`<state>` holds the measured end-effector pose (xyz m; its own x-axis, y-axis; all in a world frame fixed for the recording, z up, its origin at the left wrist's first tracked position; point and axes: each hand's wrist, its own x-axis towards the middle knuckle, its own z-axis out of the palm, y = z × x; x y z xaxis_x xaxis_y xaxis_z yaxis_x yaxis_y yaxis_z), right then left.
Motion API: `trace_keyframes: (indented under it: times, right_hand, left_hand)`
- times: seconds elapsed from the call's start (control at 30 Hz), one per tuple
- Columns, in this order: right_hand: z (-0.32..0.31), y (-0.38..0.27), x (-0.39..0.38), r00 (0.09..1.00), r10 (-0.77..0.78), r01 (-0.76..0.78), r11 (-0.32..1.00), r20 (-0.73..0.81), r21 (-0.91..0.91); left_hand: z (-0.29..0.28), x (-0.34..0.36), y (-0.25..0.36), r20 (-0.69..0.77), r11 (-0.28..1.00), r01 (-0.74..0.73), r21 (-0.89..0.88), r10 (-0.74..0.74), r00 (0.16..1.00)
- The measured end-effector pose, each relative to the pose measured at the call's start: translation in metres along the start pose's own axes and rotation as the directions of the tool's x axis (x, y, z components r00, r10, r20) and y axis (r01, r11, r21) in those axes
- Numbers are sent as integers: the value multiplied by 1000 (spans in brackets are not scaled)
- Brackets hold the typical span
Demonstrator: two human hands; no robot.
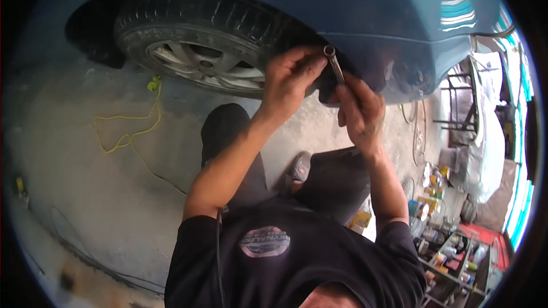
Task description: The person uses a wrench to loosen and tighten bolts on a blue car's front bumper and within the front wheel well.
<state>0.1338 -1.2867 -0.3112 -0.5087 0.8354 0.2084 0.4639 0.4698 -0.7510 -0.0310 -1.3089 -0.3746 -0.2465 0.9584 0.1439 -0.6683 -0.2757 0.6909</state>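
A blue-grey car body panel [377, 0] arches over a black tyre on a silver alloy wheel [205, 63]. My right hand [362, 111] grips a silver wrench [337, 67], whose ring end points up at the rear edge of the wheel arch. Just left of that ring, my left hand [291, 80] is closed, fingertips at the arch edge beside the tyre; what they hold, if anything, is hidden.
My bent legs [337, 177] are below the car on a concrete floor [68, 137]. A yellow cord [132, 134] lies at left. On the right are wrapped items [479, 171], a dark metal frame [456, 97] and a tray of cans and bottles [456, 256].
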Motion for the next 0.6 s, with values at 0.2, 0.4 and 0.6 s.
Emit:
trace_keyframes:
  times: [0.2, 0.4, 0.6]
  right_hand:
    - [7, -24, -15, 977, 209, -213, 964, -39, -157]
    - [10, -27, -21, 992, -8, -36, 933, -122, -357]
    - [11, -56, -18, 983, -108, 10, 836, -147, -548]
  left_hand:
    - [2, 5, 2, 31, 988, -17, -154, 22, 999]
    - [3, 3, 4, 137, 974, 20, -226, 11, 991]
    - [11, -4, 8, 132, 911, 128, -391, -82, 988]
